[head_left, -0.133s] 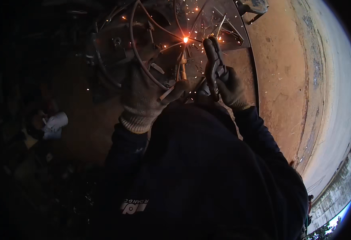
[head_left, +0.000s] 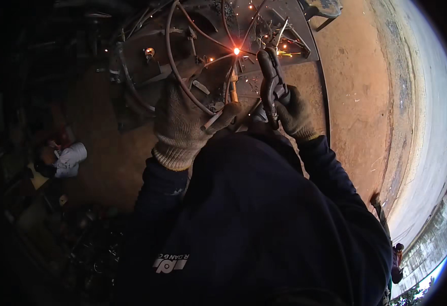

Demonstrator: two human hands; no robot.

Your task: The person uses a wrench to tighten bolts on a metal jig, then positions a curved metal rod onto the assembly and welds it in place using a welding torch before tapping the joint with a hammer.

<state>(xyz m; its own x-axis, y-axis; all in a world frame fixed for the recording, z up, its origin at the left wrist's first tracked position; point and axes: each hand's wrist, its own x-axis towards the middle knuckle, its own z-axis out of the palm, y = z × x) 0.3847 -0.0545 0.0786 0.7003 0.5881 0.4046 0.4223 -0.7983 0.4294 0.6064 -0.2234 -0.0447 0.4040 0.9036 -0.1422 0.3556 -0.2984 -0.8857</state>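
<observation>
A wheel-like frame of round metal rod, with a curved hoop (head_left: 172,56) and several spokes, stands over a dark metal table (head_left: 301,35). At the spokes' meeting point burns a small bright orange-white weld glow (head_left: 236,51). My gloved right hand (head_left: 296,113) is closed round a dark welding electrode holder (head_left: 270,84), whose jaws are just right of the glow. My gloved left hand (head_left: 182,120) is closed on the hoop's near side, thumb stretched to the right; its fingers are partly hidden. Just beyond that thumb is an orange-yellow piece (head_left: 233,89).
Metal offcuts (head_left: 200,86) and bent bars (head_left: 295,41) lie on the table. A chair (head_left: 323,11) stands at the far right, over brown ground (head_left: 356,102). At left, in dimness, is a person in pale clothing (head_left: 70,159); another person (head_left: 397,262) is at lower right.
The spray of sparks round the weld has thinned to a few, and the surroundings look brighter. Both my hands keep nearly the same places and grips.
</observation>
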